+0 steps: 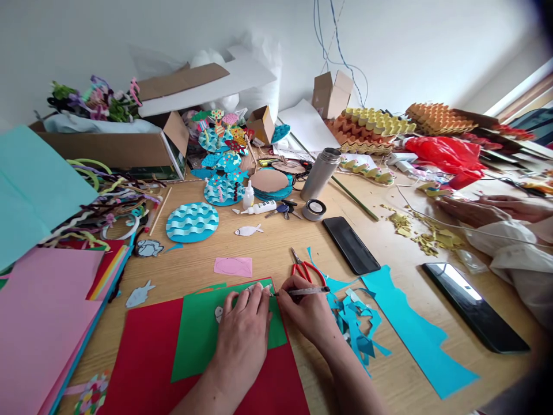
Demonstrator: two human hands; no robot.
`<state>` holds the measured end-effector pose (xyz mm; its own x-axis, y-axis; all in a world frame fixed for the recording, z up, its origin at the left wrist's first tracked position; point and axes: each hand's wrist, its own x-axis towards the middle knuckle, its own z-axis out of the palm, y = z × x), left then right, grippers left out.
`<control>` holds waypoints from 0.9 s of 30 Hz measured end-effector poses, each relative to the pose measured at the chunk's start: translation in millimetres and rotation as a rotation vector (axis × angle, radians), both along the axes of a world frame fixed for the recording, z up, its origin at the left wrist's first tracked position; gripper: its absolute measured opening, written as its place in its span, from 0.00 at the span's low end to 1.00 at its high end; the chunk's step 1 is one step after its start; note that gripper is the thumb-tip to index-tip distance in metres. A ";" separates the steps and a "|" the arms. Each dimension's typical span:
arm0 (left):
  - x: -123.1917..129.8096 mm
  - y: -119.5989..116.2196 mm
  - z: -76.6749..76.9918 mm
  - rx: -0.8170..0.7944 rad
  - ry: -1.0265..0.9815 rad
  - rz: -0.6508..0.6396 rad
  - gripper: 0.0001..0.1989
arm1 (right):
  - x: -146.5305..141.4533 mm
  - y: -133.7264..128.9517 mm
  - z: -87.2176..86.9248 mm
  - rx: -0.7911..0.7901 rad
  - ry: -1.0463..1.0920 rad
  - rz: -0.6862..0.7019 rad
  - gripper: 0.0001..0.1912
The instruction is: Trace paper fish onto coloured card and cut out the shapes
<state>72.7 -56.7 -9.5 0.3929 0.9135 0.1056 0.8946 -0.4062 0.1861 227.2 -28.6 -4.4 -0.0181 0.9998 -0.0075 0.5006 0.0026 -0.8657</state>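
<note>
My left hand (244, 331) lies with its fingers stretched over a small white fish cutout (218, 313), pressing it onto the green paper (190, 340). Most of the cutout is hidden under the fingers. My right hand (309, 311) grips a dark pen (309, 291), its tip at the cutout's tail near the green sheet's upper right corner. Beneath the green sheet is red paper (142, 351). Red-handled scissors (302, 266) lie just beyond my right hand. A pink slip with a drawn fish outline (233, 266) and a white fish cutout (248, 230) lie farther back.
Blue paper scraps (358, 323) and a long blue strip (415, 328) lie at right, near two phones (351, 245). A steel flask (320, 173) stands behind. Coloured paper sheets (47, 311) are stacked at left. Another person's hands (484, 210) rest at far right.
</note>
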 end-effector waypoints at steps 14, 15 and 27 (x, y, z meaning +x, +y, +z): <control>0.1 0.4 -0.3 -0.024 -0.020 0.005 0.19 | -1.0 -0.7 3.6 0.023 0.023 -0.035 0.08; 0.1 0.9 -0.1 -0.027 -0.020 0.005 0.19 | -0.5 -1.1 4.6 0.026 0.047 -0.055 0.09; -3.5 3.6 4.5 -0.064 -0.061 0.002 0.18 | 4.8 -4.5 5.3 -0.010 0.074 0.145 0.13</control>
<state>69.2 -53.1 -5.1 0.3860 0.9198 0.0708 0.8815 -0.3904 0.2655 232.0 -33.1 0.9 -0.1629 0.9866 -0.0109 0.4302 0.0611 -0.9006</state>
